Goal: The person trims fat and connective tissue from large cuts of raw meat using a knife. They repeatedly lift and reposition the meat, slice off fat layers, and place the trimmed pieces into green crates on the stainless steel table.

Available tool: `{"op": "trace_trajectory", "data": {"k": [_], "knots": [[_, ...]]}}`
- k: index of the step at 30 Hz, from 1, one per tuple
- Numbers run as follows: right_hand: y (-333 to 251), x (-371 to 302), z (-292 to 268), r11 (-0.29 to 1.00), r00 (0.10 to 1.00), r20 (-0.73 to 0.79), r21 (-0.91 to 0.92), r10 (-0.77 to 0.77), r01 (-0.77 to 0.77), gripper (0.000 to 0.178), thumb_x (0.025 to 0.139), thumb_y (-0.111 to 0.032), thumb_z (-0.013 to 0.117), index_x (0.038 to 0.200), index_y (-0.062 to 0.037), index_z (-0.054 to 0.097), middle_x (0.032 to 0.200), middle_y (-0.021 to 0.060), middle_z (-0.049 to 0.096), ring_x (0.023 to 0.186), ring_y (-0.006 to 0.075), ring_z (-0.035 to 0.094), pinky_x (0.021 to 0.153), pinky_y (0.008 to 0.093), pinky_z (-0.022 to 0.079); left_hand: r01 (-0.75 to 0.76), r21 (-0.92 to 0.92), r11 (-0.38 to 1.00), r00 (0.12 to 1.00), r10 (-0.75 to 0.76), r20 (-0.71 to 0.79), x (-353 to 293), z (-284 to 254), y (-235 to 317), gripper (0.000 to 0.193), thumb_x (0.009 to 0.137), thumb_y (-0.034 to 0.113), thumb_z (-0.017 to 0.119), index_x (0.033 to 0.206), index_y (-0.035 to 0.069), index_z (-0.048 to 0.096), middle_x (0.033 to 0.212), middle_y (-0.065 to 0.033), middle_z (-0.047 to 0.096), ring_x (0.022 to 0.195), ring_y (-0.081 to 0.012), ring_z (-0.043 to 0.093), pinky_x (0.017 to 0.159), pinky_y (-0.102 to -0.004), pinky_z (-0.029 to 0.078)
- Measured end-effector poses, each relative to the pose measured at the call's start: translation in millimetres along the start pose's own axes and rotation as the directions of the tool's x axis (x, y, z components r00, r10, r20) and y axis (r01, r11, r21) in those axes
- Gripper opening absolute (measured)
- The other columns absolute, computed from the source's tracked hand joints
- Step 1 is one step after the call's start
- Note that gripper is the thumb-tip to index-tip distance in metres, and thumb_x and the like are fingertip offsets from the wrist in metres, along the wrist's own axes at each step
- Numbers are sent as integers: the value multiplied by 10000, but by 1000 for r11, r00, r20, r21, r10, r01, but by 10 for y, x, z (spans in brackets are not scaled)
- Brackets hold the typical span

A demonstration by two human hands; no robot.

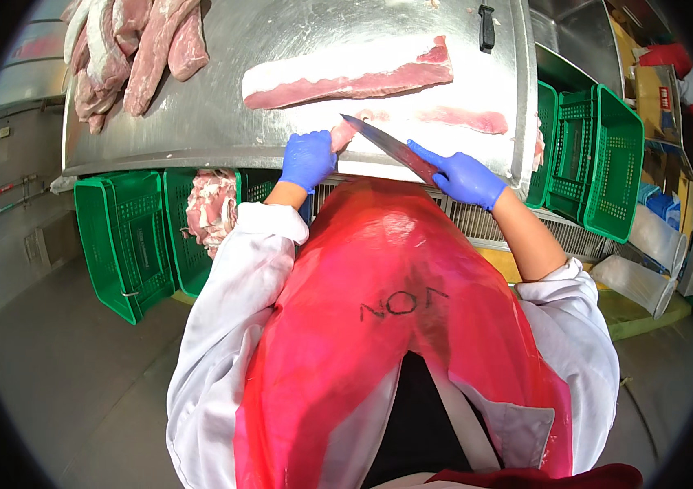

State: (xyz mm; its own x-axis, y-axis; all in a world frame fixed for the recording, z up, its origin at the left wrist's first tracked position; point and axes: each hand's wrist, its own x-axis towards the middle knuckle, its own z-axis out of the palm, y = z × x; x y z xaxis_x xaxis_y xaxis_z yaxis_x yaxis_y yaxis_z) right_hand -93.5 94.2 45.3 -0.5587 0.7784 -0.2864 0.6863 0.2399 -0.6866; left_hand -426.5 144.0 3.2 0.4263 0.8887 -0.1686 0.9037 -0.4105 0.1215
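Observation:
My left hand (308, 160), in a blue glove, is closed on the near end of a thin, pale strip of meat (466, 119) at the front of the metal table (224, 122). In my right hand (470, 179), also gloved in blue, is the handle of a long knife (395, 150). Its blade slants up and left across the strip, the tip just beyond my left fingers. Glare whitens the middle of the strip, so where the edge meets the meat is unclear. Behind it lies a long slab of meat (350, 84) with a white fat layer.
Several long meat pieces (149, 61) are heaped at the table's far left. A black-handled tool (486, 29) lies at the far right. Green crates (122, 244) stand below the front left edge, one holding meat trimmings (211, 208). More green crates (617, 163) are on the right.

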Motion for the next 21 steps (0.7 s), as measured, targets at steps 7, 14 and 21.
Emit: {"op": "trace_trajectory", "data": {"k": [7,14,21], "knots": [[30,1051,459,974,984,-84,-177,-160,143,677,954,-75,465,1577,-285,303,1336,206,602,1077,397,659,943,456,524,-175,-12,984,985,175,-10,0,-172,426,241,859,319,628,871,78,638,795,-159,692,687,-351,682,629,-490,505],[91,858,111,905,987,145,-406,-73,127,914,857,8,503,1618,-333,128,1022,217,693,849,373,704,721,475,544,118,-40,992,981,-123,-153,112,-97,-133,270,867,326,642,887,56,637,810,-199,691,734,-399,680,665,-520,527],[-90,657,-103,943,971,229,-334,72,9,961,837,23,509,1617,-371,108,970,225,686,796,368,695,702,475,538,342,-151,927,901,-370,-228,-139,-110,-312,267,882,304,636,896,37,630,842,-247,685,775,-452,666,718,-547,525]]}}
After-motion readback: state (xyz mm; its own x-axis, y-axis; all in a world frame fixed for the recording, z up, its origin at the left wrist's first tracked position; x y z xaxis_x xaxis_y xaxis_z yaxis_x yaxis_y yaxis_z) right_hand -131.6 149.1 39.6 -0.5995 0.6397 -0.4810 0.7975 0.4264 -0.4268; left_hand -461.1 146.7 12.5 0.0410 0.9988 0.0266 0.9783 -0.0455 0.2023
